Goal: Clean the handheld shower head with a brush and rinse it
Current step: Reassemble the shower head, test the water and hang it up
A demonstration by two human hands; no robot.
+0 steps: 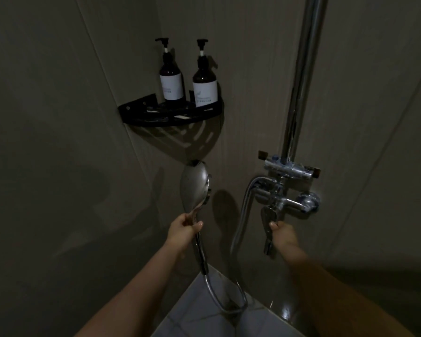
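Note:
A chrome handheld shower head is held upright in the dim shower corner, its spray face turned to the right. My left hand grips its handle just below the head. A metal hose loops down from the handle and back up to the chrome mixer valve on the wall. My right hand is closed on the mixer's long lever handle, which points downward. No brush is in view, and I see no water flowing.
A black corner shelf above the shower head carries two dark pump bottles with white labels. A chrome riser pipe runs up from the mixer. Pale floor tiles show below between my arms.

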